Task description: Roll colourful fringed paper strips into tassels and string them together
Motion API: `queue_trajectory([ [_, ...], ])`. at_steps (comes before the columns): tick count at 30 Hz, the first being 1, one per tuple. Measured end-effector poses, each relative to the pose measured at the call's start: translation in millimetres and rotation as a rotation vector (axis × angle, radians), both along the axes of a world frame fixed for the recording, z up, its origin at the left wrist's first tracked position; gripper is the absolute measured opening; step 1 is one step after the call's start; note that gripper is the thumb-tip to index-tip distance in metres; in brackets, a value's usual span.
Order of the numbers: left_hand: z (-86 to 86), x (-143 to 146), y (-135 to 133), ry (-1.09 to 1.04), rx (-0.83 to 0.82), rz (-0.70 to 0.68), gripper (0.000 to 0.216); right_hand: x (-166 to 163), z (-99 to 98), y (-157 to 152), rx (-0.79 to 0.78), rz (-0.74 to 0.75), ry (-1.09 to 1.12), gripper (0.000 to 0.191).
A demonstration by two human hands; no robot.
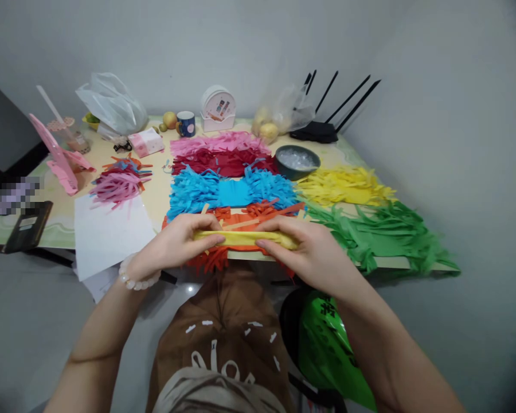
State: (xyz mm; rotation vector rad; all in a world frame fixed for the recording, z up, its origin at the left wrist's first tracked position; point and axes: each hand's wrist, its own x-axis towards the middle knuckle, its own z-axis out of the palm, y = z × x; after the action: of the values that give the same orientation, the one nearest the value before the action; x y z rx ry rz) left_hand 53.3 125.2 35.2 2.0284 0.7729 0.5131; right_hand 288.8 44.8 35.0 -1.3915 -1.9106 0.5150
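Note:
Between my two hands stretches a narrow folded strip of yellow tissue paper (241,238). My left hand (193,238) pinches its left end between thumb and fingers, and my right hand (294,244) grips the right end. Just beneath lies orange fringed paper (249,219), its cut strips hanging over the table's front edge. Behind it, blue fringed paper (234,192) lies flat, followed by dark red (223,163) and pink (223,142) fringed sheets. Yellow fringed paper (348,186) and green fringed paper (382,235) are spread to the right.
A dark bowl (297,162) stands beside the red sheet. At the back are a router (313,132), a mug (186,124) and plastic bags (112,103). Leftward are a pink stand (62,163), loose strips (120,186) and white paper (112,235). A green bag (327,344) sits below the table.

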Motion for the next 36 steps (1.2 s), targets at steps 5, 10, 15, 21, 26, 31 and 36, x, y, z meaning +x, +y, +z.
queue_trajectory([
  [5,-4.7,-2,-8,-0.207,-0.304,0.001,0.024,-1,-9.6,2,-0.143,-0.034,0.264,0.016],
  [10,-14.0,-5,-10,-0.369,-0.459,0.126,0.021,-7,-28.9,3,-0.222,-0.035,0.698,0.022],
  [15,-23.8,-5,-8,-0.553,-0.522,0.182,0.015,-9,-44.4,6,-0.174,-0.020,0.818,0.013],
  [21,-23.8,-4,-14,-0.582,-0.501,0.198,0.018,-8,-39.9,5,-0.080,-0.004,0.626,0.013],
  [26,-16.7,-2,-11,-0.370,-0.338,0.185,0.026,-6,-29.3,1,0.161,0.077,0.323,0.021],
  [31,-15.4,-2,-6,-0.098,-0.096,0.103,0.023,-2,-28.9,0,0.201,0.083,0.244,0.017],
  [36,-19.7,-2,-6,-0.056,0.019,0.103,0.024,-2,-29.7,0,0.003,-0.089,0.120,0.021],
])
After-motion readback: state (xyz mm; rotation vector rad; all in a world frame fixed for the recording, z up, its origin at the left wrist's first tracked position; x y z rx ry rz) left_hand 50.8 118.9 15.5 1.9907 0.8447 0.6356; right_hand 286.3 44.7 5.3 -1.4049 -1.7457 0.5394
